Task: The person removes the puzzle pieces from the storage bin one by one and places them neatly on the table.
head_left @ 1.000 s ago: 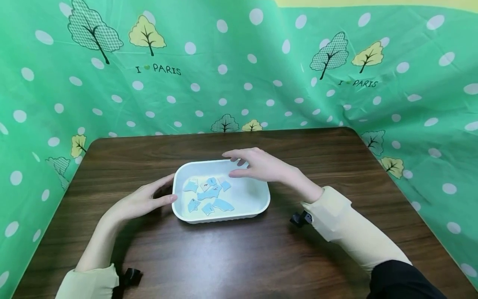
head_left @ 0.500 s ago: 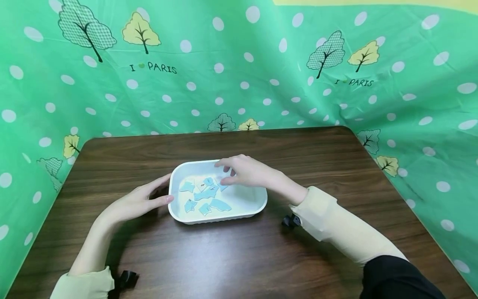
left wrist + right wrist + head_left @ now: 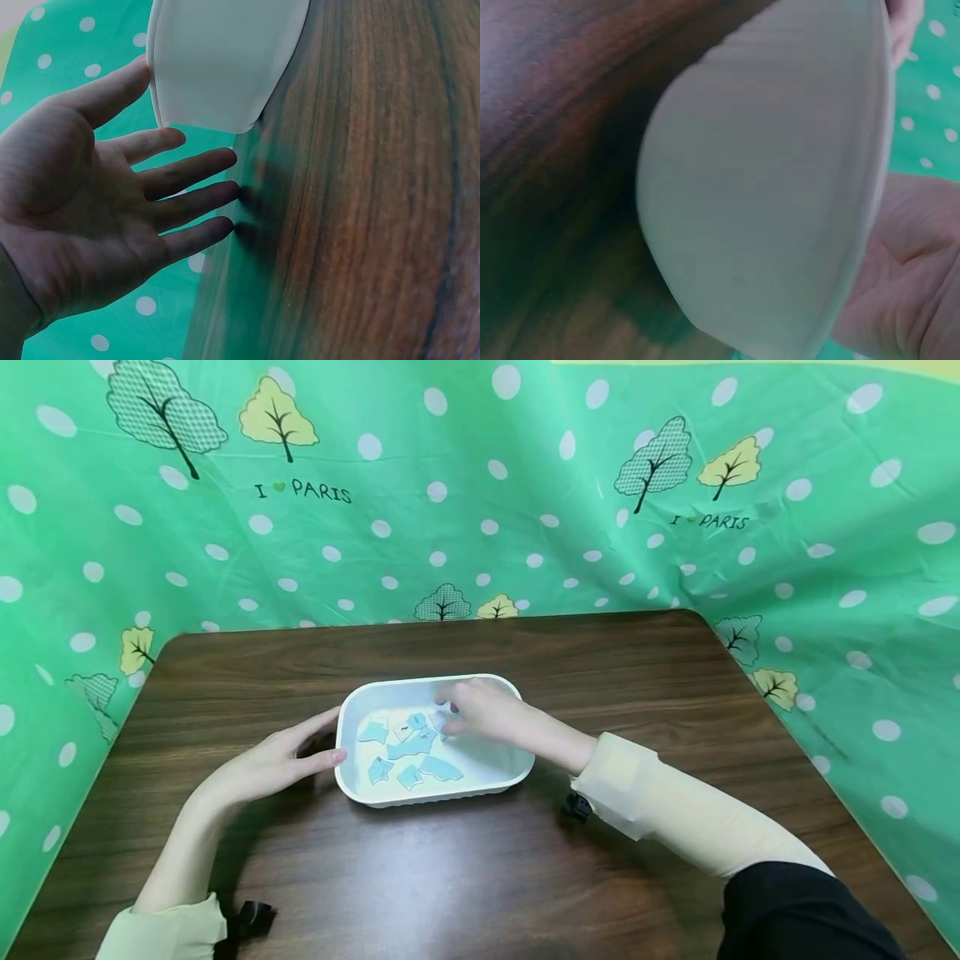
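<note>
A white rectangular tray (image 3: 480, 781) holds several flat, irregular light-blue cut pieces (image 3: 441, 768), mostly in its left half. At the tray's left end, my left hand (image 3: 277, 764) has its fingers spread; its thumb touches the rim and the other fingers lie along the outside. The left wrist view shows that palm (image 3: 82, 195) with fairly straight fingers. My right hand (image 3: 487, 712) reaches down inside the tray, fingers bent, over a blue piece (image 3: 437, 722) near the middle. Thumb and forefinger look apart there. In the right wrist view the tray wall (image 3: 757, 180) hides its fingers.
The tray stands on a dark wood-grain table (image 3: 420, 877). A green polka-dot cloth (image 3: 465, 468) with printed trees hangs behind and at the sides. Black wrist devices (image 3: 255, 920) are fixed at both light cuffs.
My right hand has come down into the tray and slightly left, toward the blue pieces. The left hand keeps its place at the tray's end. The head view has shifted a little.
</note>
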Available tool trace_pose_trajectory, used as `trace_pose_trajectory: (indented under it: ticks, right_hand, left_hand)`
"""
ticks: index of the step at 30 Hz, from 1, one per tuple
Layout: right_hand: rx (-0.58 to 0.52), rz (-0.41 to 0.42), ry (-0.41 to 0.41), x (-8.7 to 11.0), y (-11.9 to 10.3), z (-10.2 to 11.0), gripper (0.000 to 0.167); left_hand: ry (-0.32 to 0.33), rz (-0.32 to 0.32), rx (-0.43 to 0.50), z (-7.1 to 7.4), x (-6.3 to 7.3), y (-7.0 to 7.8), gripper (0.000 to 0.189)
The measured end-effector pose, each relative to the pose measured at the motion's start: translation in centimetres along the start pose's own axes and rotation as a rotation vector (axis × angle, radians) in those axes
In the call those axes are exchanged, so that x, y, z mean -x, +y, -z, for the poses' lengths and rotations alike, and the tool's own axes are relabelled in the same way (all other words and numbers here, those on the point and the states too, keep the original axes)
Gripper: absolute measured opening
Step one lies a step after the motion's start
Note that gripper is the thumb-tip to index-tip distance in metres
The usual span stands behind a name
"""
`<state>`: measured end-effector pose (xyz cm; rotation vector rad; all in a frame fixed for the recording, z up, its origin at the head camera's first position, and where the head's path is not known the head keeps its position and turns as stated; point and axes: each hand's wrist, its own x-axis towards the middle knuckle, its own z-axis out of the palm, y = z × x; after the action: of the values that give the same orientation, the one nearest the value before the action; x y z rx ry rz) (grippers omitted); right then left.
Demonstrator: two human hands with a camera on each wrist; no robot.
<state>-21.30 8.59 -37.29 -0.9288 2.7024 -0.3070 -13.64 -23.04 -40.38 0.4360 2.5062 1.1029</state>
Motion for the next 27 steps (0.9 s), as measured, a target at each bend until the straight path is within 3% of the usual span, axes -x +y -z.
trace_pose_trajectory:
  ticks: [5, 9, 13, 19, 27]
  right_hand:
    - [-0.02, -0.069, 0.002, -0.4, -0.6, -0.2, 0.026]
    - [-0.027, -0.114, 0.014, -0.6, -1.0, -0.3, 0.026]
    - [-0.001, -0.116, 0.052, -0.7, -1.2, -0.8, 0.034]
    - [0.005, -0.109, 0.108, -0.5, -1.3, -1.5, 0.03]
    - [0.02, -0.131, 0.132, -0.4, -1.2, -2.7, 0.042]
  left_hand:
    - [-0.003, 0.012, 0.004, 0.2, -0.1, 0.0, 0.077]
    - [-0.003, 0.023, 0.005, 0.2, -0.2, -0.1, 0.078]
    - [-0.006, 0.034, 0.019, 0.2, -0.2, -0.1, 0.078]
    - [-0.013, 0.034, 0.055, 0.1, -0.2, -0.1, 0.076]
    - [-0.015, 0.043, 0.059, 0.1, -0.1, -0.1, 0.077]
